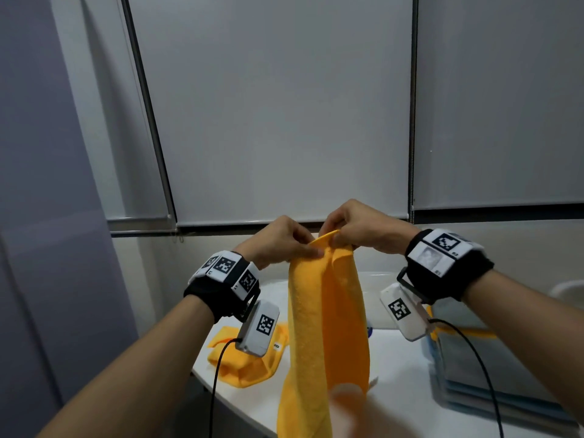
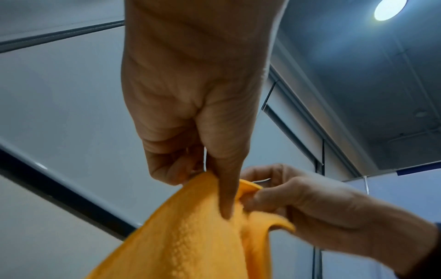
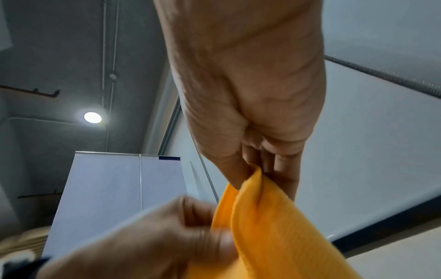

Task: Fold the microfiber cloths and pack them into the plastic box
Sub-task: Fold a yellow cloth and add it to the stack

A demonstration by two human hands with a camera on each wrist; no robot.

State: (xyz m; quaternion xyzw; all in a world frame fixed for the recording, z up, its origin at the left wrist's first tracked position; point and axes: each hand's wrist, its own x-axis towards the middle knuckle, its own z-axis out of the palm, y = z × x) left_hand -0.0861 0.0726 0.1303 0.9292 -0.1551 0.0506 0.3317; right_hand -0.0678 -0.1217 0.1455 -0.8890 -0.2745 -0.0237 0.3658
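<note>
An orange microfiber cloth point(image 1: 325, 327) hangs in the air above the white table point(image 1: 395, 374), its top edge held up at chest height. My left hand point(image 1: 303, 248) pinches that top edge on the left, thumb over the fabric point(image 2: 214, 217). Close beside it, my right hand point(image 1: 335, 237) pinches the same edge point(image 3: 260, 217). The two hands almost touch. A second orange cloth point(image 1: 243, 365) lies crumpled on the table's left side. At the right stands a clear plastic box point(image 1: 493, 393) with folded grey and blue cloths inside.
A white rectangular container point(image 1: 376, 298) sits behind the hanging cloth at the table's back. A white bowl rim point(image 1: 568, 292) shows at the far right. Closed roller blinds point(image 1: 284, 105) cover the windows behind. The table's curved edge point(image 1: 202, 380) runs at the left.
</note>
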